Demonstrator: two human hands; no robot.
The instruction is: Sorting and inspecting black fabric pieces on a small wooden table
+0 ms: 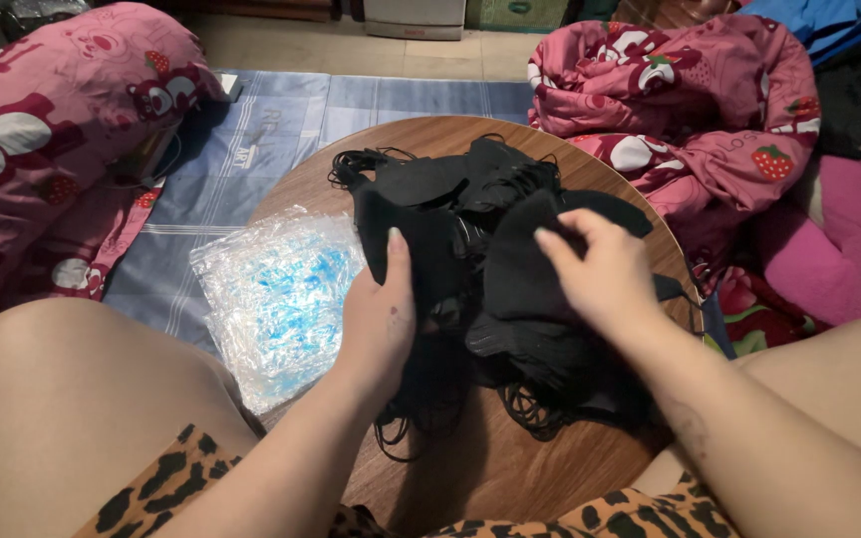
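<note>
Masks (pixel 510 249), black, with thin ear loops, lie heaped on a round wooden table (pixel 470 478) between the person's knees. Left hand (pixel 383 319) grips one mask at the pile's left edge, thumb up along the fabric, fingers wrapped behind, likely to lift it free of the tangle. Right hand (pixel 605 274) rests on top of the pile, fingers curled down and pinching black fabric, seemingly pinning the stack so only one piece comes away. Loops trail off the near side of the heap toward the person, some hanging under the left hand.

Clear plastic bags (pixel 276 299) with blue print sit stacked at the table's left edge, partly overhanging it, just beside the left hand and within easy reach. Blue sheet (pixel 281 130) covers the floor beyond the table. Pink printed bedding (pixel 42 130) is bunched on the left, and more of it (pixel 690 110) on the right, well apart from the hands. Leopard-print shorts (pixel 151 488) show at the bottom.
</note>
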